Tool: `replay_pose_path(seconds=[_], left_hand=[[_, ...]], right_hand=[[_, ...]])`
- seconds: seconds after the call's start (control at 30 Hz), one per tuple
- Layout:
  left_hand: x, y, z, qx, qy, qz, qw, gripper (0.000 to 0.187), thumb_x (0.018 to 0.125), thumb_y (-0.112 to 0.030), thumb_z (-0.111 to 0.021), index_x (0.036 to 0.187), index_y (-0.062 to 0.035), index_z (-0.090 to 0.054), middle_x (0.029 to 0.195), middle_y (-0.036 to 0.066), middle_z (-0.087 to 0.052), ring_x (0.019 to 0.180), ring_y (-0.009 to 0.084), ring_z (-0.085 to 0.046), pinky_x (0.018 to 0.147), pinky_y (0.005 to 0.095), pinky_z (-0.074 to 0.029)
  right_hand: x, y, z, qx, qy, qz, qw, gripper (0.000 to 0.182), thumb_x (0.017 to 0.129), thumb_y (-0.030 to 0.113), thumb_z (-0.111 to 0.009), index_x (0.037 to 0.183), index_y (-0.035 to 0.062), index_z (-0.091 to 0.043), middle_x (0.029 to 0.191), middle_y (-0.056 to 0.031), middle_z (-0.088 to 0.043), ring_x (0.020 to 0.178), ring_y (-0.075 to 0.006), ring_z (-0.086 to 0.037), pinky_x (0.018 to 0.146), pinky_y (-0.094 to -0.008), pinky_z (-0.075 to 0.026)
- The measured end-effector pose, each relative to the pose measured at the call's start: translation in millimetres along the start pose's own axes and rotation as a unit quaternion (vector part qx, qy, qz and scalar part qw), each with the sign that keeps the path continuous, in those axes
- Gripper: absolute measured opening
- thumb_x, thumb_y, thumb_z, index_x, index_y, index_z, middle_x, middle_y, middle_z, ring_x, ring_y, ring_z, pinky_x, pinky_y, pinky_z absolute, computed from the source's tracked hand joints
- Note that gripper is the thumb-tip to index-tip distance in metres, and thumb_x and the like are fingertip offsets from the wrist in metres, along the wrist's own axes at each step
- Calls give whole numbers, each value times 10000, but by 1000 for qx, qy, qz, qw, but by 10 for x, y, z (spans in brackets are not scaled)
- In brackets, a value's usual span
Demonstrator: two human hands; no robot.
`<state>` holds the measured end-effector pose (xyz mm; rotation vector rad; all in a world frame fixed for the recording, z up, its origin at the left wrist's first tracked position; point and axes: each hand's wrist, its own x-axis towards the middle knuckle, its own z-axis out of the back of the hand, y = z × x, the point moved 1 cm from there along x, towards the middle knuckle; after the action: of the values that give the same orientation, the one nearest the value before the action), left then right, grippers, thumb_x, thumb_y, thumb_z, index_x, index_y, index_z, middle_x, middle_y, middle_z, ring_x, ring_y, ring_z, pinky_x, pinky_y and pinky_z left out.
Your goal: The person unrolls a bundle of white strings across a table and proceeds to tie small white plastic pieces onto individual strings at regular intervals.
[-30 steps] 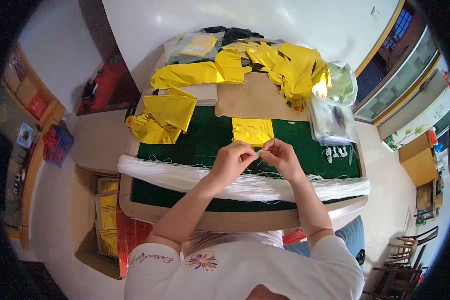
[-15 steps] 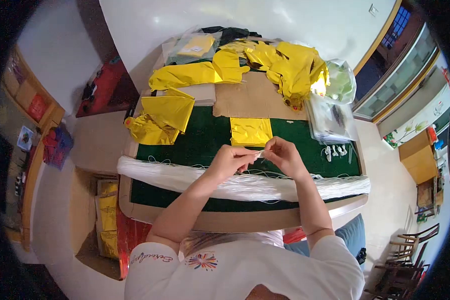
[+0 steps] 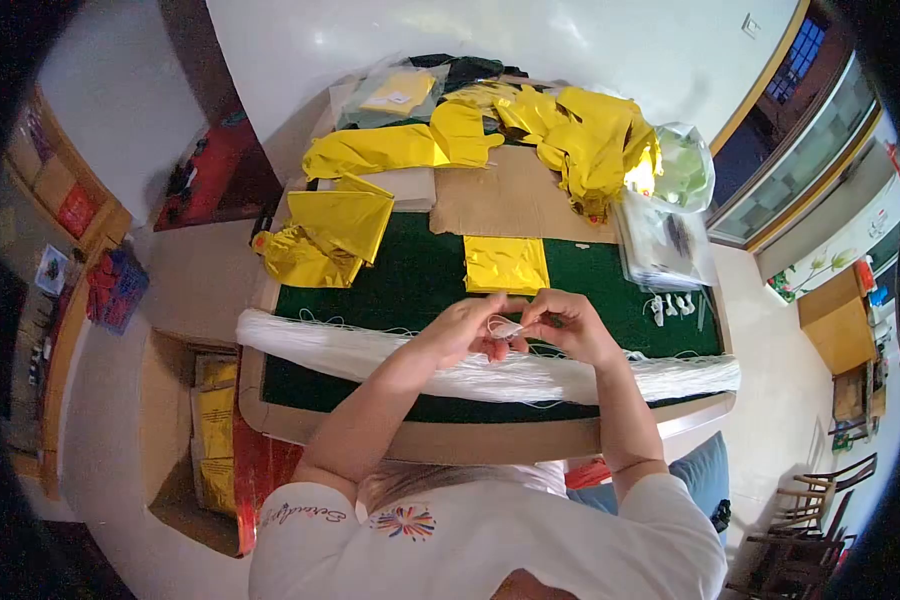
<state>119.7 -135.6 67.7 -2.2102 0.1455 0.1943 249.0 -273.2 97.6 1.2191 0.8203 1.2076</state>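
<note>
My left hand (image 3: 467,331) and my right hand (image 3: 568,325) meet over the green mat (image 3: 400,290). Together they pinch a small white piece (image 3: 507,328) with thin white string looped at it. Just below my hands, a long bundle of white string (image 3: 370,355) stretches across the table from left to right. A flat folded gold foil piece (image 3: 506,264) lies on the mat just beyond my hands.
Crumpled gold foil (image 3: 580,130) is heaped at the back, and more gold foil (image 3: 330,225) lies at the left. A cardboard sheet (image 3: 505,195), clear plastic bags (image 3: 665,240) and small white pieces (image 3: 670,303) sit on the right. An open carton (image 3: 205,430) stands on the floor at left.
Both hands have dropped slightly toward the string bundle and closed in together around the small white piece; a loop of string now shows between the fingers.
</note>
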Motion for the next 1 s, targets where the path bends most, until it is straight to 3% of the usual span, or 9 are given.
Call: replay_pose_path(seconds=[0.07, 0.23, 0.33, 0.4, 0.5, 0.67, 0.77, 0.9, 1.0], left_hand=[[55, 89, 50, -1, 14, 8, 1000, 458, 940, -375, -421, 1175, 3, -529, 757, 73, -588, 572, 115, -527, 526, 213, -411], [73, 81, 62, 71, -23, -46, 996, 270, 904, -234, -538, 1003, -1, -631, 730, 44, -588, 556, 100, -489, 516, 237, -397], [53, 50, -3, 287, -125, -143, 939, 125, 832, -93, -620, 907, -1, -661, 726, 45, -600, 582, 96, -524, 516, 223, -407], [62, 73, -14, 473, -203, -334, 790, 83, 778, -53, -666, 834, 8, -660, 707, 51, -611, 582, 90, -539, 519, 231, -425], [31, 45, -11, 485, -256, -321, 772, 94, 758, -46, -679, 834, 1, -650, 725, 72, -626, 606, 98, -569, 540, 232, -441], [10, -25, 81, 465, -295, -301, 779, 87, 758, -57, -672, 789, 16, -639, 686, 100, -628, 593, 137, -597, 545, 248, -457], [-2, -6, -21, 442, -196, -177, 857, 96, 754, -61, -669, 804, 19, -651, 659, 122, -625, 584, 144, -603, 550, 262, -464], [42, 43, -73, 280, -90, -163, 942, 97, 785, -35, -641, 861, 26, -645, 723, 69, -649, 597, 105, -592, 546, 224, -473], [76, 27, 57, 205, -160, -218, 941, 63, 773, -11, -647, 817, 14, -610, 727, 62, -647, 624, 104, -603, 563, 224, -482]], right_hand=[[18, 34, 15, -174, 5, 114, 978, 54, 796, -27, -623, 822, -2, -582, 751, -18, -596, 698, -66, -564, 619, -204, -444], [18, -83, 39, -118, -46, 25, 992, 58, 805, 10, -635, 837, 2, -588, 725, 5, -571, 653, -45, -514, 580, -197, -422], [32, -125, 16, -71, -72, -43, 994, 63, 818, 41, -634, 847, 5, -591, 707, 18, -551, 639, -37, -480, 570, -190, -406], [47, -172, -1, -51, -83, -73, 993, 70, 824, 55, -632, 851, 6, -590, 700, 23, -542, 633, -34, -464, 567, -188, -400], [64, -254, 4, -46, -122, -52, 990, 67, 821, 61, -632, 844, 6, -601, 707, 2, -570, 636, -46, -481, 576, -201, -413], [24, -41, -80, -199, -7, 46, 979, 40, 811, 1, -610, 841, -24, -618, 795, -52, -612, 696, -94, -552, 637, -219, -453], [28, -22, -71, -184, -51, 56, 980, 30, 803, -8, -612, 833, -6, -610, 807, -65, -619, 732, -122, -584, 664, -241, -466], [80, -277, -36, -135, -150, 69, 977, 64, 793, -8, -625, 845, 1, -590, 791, -61, -613, 739, -139, -588, 651, -258, -462], [80, -353, -115, -195, -99, 71, 973, 95, 778, -2, -633, 862, 18, -592, 794, -97, -603, 721, -194, -597, 631, -288, -465]])
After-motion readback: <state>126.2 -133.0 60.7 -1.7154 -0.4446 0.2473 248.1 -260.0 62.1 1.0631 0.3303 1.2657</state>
